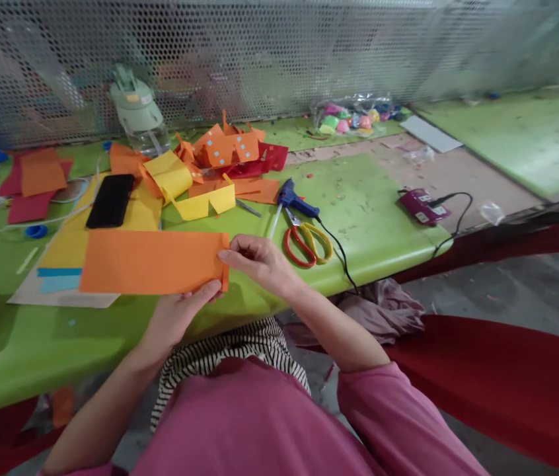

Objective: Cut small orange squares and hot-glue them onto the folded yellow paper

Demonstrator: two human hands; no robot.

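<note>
A long strip of orange paper (153, 262) is held up over the front of the table, its right end folded over in a narrow flap. My right hand (262, 261) pinches that folded edge between thumb and fingers. Below it, my left hand (185, 307) grips the strip's lower right corner, thumb on top and the fingers mostly hidden behind. Under the strip's left part lies a stack of coloured sheets, with a yellow sheet (69, 241) on top. A black phone (111, 201) rests on that stack.
Beyond the strip lie yellow paper glasses (205, 201) and orange cutouts with pale dots (232, 151). Scissors (309, 244) and a blue glue gun (295, 199) with a trailing cord are at right. A bottle (139, 112) stands by the mesh partition. A purple power socket (423, 206) sits farther right.
</note>
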